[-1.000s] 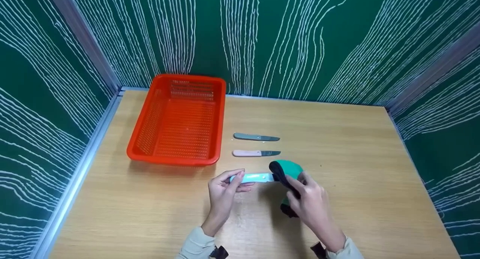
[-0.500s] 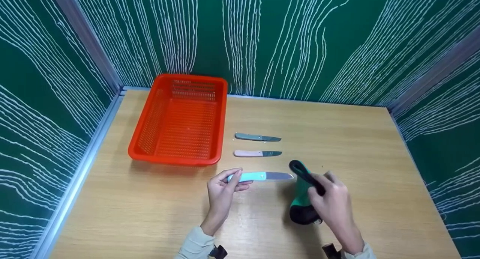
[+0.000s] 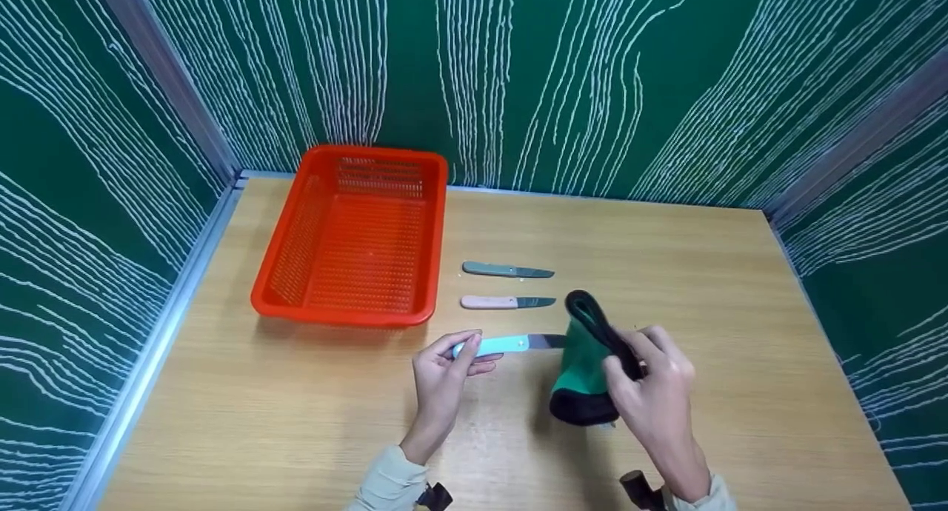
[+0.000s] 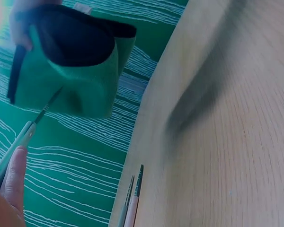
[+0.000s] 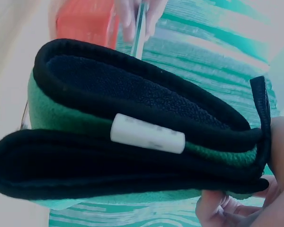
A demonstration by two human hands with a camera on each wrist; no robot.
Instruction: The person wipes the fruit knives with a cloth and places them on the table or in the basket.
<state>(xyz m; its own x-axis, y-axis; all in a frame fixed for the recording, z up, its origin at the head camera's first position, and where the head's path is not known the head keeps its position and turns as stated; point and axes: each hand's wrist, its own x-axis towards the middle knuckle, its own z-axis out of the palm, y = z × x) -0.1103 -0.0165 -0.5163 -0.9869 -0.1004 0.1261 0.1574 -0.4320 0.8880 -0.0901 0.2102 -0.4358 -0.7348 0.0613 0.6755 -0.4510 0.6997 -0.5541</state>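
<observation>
My left hand [image 3: 438, 385] grips a small knife [image 3: 506, 345] by its turquoise handle, blade pointing right. Beside the blade hangs a green cloth [image 3: 581, 366] with black edging, folded over. My right hand [image 3: 658, 392] pinches it at its right edge. From the head view, the cloth hides the blade's tip; in the left wrist view the blade [image 4: 49, 101] lies in front of the green fabric, and I cannot tell whether they touch. A white label [image 5: 146, 134] and a black loop [image 5: 260, 104] show on the cloth in the right wrist view.
Two more knives lie parallel on the wooden table [image 3: 703, 333]: a grey-green-handled knife [image 3: 490, 269] and a pink-handled knife [image 3: 489, 302]. At the back left stands a red plastic basket [image 3: 344, 318]. Green walls with white lines enclose the table's back and sides.
The cloth covered most of the blade, moved right off it so that the whole blade showed, then came back left over the tip. My left hand with the knife has hardly moved.
</observation>
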